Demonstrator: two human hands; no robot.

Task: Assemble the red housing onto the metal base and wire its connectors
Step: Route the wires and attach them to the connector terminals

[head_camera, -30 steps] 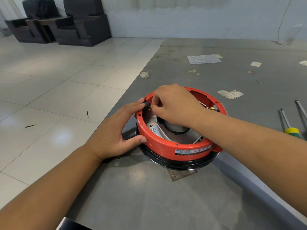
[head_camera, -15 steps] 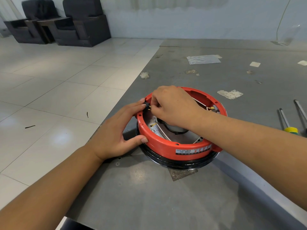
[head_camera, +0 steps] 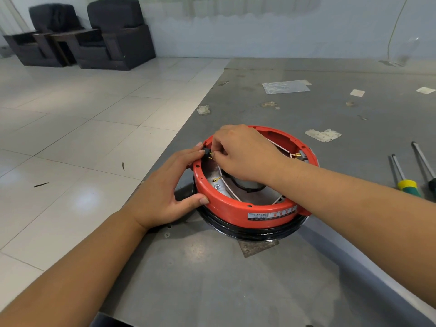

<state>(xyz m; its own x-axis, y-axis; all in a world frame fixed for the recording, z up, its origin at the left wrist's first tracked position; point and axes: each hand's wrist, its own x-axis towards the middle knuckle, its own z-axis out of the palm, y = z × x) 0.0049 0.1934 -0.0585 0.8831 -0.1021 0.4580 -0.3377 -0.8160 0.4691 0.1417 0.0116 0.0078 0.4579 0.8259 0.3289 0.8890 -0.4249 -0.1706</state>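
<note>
Brass terminal [head_camera: 212, 154] pinched in my right hand [head_camera: 245, 153], at the black connector [head_camera: 207, 152] on the red housing [head_camera: 236, 208] rim's left side. My left hand [head_camera: 162, 192] cups the housing wall, fingers straight, fingertips on the connector. Housing sits open side up on the metal base [head_camera: 247, 233], near the grey table [head_camera: 212, 279] edge. Front label [head_camera: 271, 214] unreadable; right hand hides the centre.

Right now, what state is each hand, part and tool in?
Red housing: seated on the black-rimmed base.
Left hand: steadies the housing's outer wall.
Right hand: pinches a brass connector at the inner rim.
Second connector: at far wall; mating unclear.
Screwdrivers: lying on the table, untouched.
</note>
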